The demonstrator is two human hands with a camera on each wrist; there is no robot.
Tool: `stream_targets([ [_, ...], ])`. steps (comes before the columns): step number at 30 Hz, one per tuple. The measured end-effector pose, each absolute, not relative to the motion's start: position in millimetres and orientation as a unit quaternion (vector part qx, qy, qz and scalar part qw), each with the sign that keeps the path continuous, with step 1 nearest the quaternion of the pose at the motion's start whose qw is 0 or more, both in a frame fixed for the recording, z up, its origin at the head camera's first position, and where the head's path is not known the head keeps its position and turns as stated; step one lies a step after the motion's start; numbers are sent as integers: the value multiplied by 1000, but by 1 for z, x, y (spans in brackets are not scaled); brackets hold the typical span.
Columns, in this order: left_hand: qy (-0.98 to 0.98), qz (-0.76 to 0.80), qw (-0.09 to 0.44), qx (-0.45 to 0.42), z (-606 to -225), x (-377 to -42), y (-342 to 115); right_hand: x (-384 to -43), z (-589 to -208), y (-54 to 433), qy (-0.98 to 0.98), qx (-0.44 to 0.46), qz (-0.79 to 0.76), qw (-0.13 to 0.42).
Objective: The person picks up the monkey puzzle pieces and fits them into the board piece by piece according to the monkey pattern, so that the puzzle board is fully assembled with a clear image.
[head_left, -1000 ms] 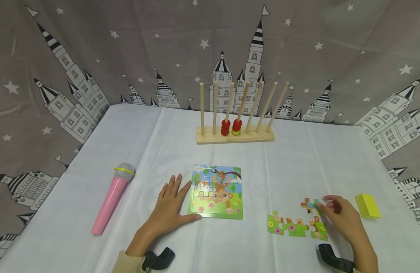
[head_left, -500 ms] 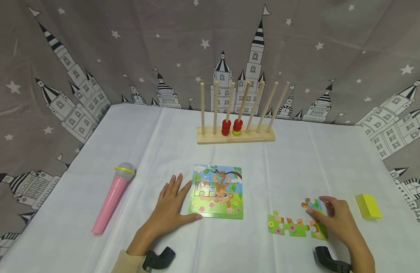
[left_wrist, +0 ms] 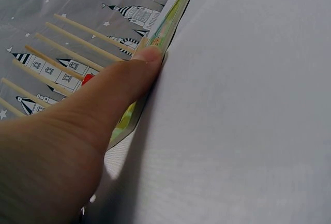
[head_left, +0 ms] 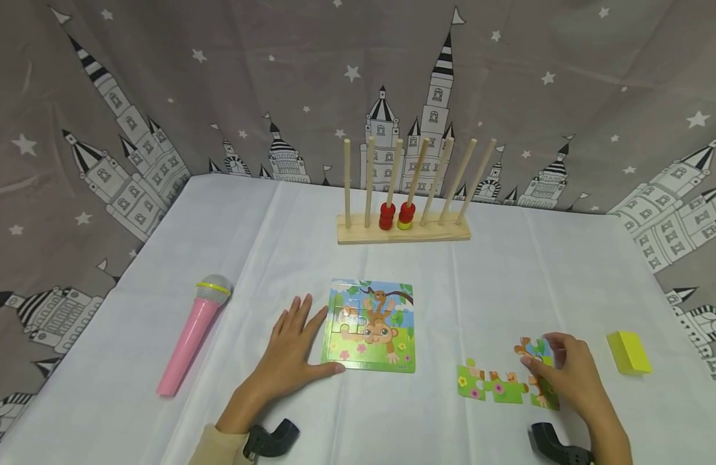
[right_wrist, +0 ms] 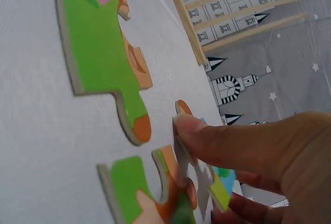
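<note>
Puzzle piece (head_left: 536, 347), thin, knobbed (brightly printed) — pinched in right fingers (right_wrist: 258, 181)

on white cloth (head_left: 276, 226): pink toy mic (head_left: 186, 345) l, square multicolour jigsaw (head_left: 387, 323) mid, beige wooden peg rack (head_left: 404, 237) bhd, row of flat jigsaw pcs (head_left: 507, 393) r, yellow block (head_left: 627, 352) far r.

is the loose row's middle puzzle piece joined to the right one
Apart: the right wrist view shows white cloth between the middle piece and right piece.
</note>
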State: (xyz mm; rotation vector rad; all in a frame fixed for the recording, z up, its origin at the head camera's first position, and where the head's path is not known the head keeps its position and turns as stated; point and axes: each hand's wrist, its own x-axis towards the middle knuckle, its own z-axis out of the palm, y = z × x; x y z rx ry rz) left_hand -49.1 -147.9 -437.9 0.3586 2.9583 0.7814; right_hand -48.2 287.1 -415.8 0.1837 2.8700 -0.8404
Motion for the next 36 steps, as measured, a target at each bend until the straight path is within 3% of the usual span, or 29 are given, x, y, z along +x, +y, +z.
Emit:
stream_targets([
  [5, 959, 257, 34, 117, -436, -49, -148, -48, -415, 283, 949, 98, -286, 93],
  [17, 960, 253, 34, 117, -438, -49, -148, -45, -415, 278, 953, 74, -293, 3],
  [31, 960, 253, 31, 115, -438, -49, -148, -45, -413, 269, 934, 89, -345, 28],
  [36, 961, 252, 31, 113, -439, -49, -147, -45, -412, 254, 943, 53, -328, -15],
])
